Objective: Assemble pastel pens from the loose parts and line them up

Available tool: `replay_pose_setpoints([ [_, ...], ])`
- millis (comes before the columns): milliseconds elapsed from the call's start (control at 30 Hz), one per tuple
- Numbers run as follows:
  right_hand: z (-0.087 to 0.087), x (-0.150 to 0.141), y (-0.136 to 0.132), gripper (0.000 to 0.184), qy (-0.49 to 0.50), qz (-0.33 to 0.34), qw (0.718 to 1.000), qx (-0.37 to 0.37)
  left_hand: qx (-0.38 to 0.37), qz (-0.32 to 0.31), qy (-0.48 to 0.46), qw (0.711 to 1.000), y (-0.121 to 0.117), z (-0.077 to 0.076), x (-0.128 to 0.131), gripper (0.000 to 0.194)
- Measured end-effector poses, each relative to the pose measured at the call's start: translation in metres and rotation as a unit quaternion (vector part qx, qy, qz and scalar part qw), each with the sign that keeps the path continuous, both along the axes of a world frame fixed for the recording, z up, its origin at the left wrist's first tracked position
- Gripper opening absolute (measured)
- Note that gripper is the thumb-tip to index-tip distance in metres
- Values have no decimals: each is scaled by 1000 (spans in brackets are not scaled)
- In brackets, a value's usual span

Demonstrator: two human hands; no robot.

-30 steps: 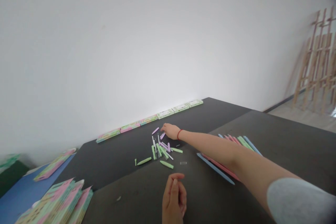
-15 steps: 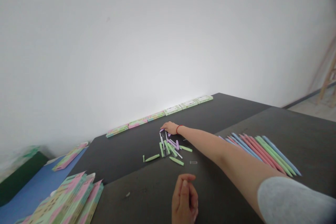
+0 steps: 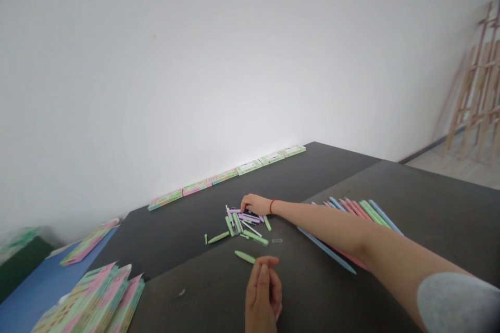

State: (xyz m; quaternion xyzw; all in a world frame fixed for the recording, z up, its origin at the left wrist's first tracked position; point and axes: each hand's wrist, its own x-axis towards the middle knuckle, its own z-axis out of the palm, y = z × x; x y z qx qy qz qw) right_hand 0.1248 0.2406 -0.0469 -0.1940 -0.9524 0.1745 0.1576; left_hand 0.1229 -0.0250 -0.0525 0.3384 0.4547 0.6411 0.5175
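Observation:
My right hand (image 3: pixel 255 204) reaches forward to the far side of a heap of loose pen parts (image 3: pixel 238 222). Its fingers are bent down among purple pieces (image 3: pixel 250 218), and what lies under the fingertips is hidden. Tapered green barrels (image 3: pixel 256 238) and thin white tubes (image 3: pixel 230 217) make up much of the heap. Close to the camera, my left hand (image 3: pixel 263 294) has its fingers curled in and the thumb pressed against them; anything inside is hidden. A green barrel (image 3: pixel 244 256) lies just beyond the left fingers. A small clear piece (image 3: pixel 277 240) rests nearby.
Pink, blue and green pens (image 3: pixel 361 210) lie in a row under my right forearm. Flat boxes (image 3: pixel 197 186) line the wall edge of the dark table (image 3: pixel 203 281). More boxes (image 3: pixel 125 304) are stacked at the lower left, beside a blue surface (image 3: pixel 35 291).
My right hand has drawn a little nearer, and purple and green pieces have shifted in the heap. One green barrel now lies closer to my left hand. The view has turned slightly right.

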Motion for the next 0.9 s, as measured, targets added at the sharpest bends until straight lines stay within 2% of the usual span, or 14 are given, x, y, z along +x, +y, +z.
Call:
replay_pose_setpoints([
  [133,3,-5,2,28,16,-36,999,-7,2,7,-4,1000,-2,4,3,41],
  [233,6,-16,4,26,18,-35,999,-18,0,5,-9,1000,-3,5,4,42],
  [400,4,-26,-6,30,26,35,999,-27,-3,7,-2,1000,-3,6,3,42],
  [567,2,-15,-18,29,40,96,994,-20,-7,8,17,1000,-3,3,4,44],
  [667,5,-6,-25,29,43,116,992,-18,3,69,84,994,-7,7,-3,39],
  [733,6,-1,-30,28,43,123,991,-18,29,150,182,971,-10,14,-17,33],
  [800,6,5,-36,27,45,121,991,-20,62,210,295,930,-10,24,-36,27],
  [900,6,13,-43,28,50,109,992,-26,70,299,388,869,-5,34,-68,26],
])
